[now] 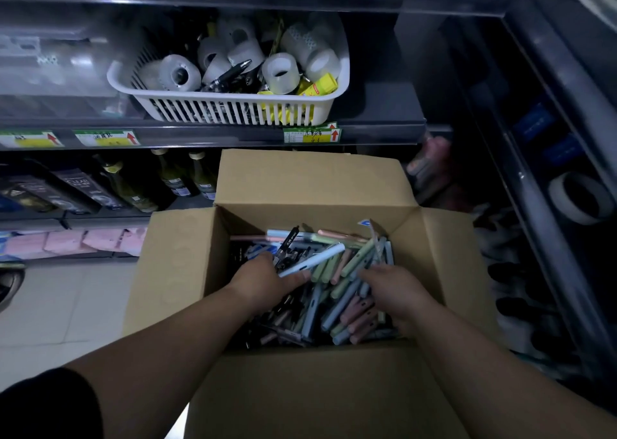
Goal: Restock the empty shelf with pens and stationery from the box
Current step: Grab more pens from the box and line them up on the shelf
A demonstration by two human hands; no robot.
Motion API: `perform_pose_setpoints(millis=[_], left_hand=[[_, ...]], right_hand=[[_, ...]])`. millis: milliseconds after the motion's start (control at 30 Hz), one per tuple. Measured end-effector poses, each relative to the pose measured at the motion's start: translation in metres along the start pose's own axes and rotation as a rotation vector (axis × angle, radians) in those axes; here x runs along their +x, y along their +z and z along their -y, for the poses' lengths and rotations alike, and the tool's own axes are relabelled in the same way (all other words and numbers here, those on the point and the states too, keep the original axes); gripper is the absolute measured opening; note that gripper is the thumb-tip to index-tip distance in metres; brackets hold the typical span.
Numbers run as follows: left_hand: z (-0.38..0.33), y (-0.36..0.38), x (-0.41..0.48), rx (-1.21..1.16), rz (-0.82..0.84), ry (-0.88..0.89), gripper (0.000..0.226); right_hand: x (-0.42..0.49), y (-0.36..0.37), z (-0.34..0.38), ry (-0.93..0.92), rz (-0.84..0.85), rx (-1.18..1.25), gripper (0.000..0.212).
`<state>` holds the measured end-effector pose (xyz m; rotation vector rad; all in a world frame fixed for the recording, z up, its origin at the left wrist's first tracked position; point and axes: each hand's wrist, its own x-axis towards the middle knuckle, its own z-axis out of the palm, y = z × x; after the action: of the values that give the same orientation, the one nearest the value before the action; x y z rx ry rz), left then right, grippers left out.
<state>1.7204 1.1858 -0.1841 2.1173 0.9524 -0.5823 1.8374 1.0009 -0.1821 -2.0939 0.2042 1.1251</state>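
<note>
left hand (263, 280) gripping a fistful of pens (302, 255) | right hand (397, 291) just beside it, fingers loosely spread on pens | both inside the box (173, 271)

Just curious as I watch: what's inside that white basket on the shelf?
The white basket holds clear tape rolls, a black pen lying across them, and yellow packs at its right end. Whatever lies at the bottom is covered by the pile.

Bare shelf (380, 104) right of the basket (233, 104); box flaps (310, 178) stand open.
</note>
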Motion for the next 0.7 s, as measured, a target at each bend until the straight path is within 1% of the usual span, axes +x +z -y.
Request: perform_pose_setpoints(millis=[67, 200, 267, 333, 400, 433, 500, 533, 600, 667, 700], left_hand=[[-0.001, 0.001, 0.002, -0.024, 0.022, -0.003, 0.078], [-0.006, 0.000, 0.005, -0.068, 0.071, -0.057, 0.069], [-0.009, -0.001, 0.009, -0.073, 0.097, -0.097, 0.066], [-0.012, -0.003, 0.012, -0.072, 0.146, -0.135, 0.064], [-0.015, -0.005, 0.015, -0.059, 0.179, -0.159, 0.066], [-0.015, -0.005, 0.016, -0.057, 0.183, -0.164, 0.068], [-0.012, -0.006, 0.018, -0.060, 0.188, -0.164, 0.070], [-0.009, -0.007, 0.018, -0.061, 0.190, -0.161, 0.069], [-0.004, -0.009, 0.018, -0.057, 0.182, -0.152, 0.066], [0.001, -0.011, 0.018, -0.049, 0.157, -0.132, 0.065], [0.003, -0.011, 0.018, -0.043, 0.147, -0.122, 0.066]], right_hand=[[0.001, -0.003, -0.001, 0.028, 0.000, 0.033, 0.034], [0.010, -0.007, 0.000, 0.055, 0.013, 0.089, 0.025], [0.015, -0.007, 0.004, 0.068, 0.005, 0.096, 0.026], [0.019, -0.005, 0.010, 0.090, 0.001, 0.088, 0.032], [0.023, -0.002, 0.016, 0.112, -0.004, 0.078, 0.043], [0.025, 0.000, 0.020, 0.117, -0.003, 0.072, 0.046], [0.031, 0.005, 0.028, 0.121, -0.015, 0.049, 0.040], [0.034, 0.007, 0.031, 0.123, -0.028, 0.033, 0.043], [0.039, 0.014, 0.034, 0.112, -0.055, -0.039, 0.051], [0.040, 0.022, 0.035, 0.086, -0.091, -0.162, 0.059], [0.040, 0.026, 0.036, 0.086, -0.094, -0.221, 0.070]])
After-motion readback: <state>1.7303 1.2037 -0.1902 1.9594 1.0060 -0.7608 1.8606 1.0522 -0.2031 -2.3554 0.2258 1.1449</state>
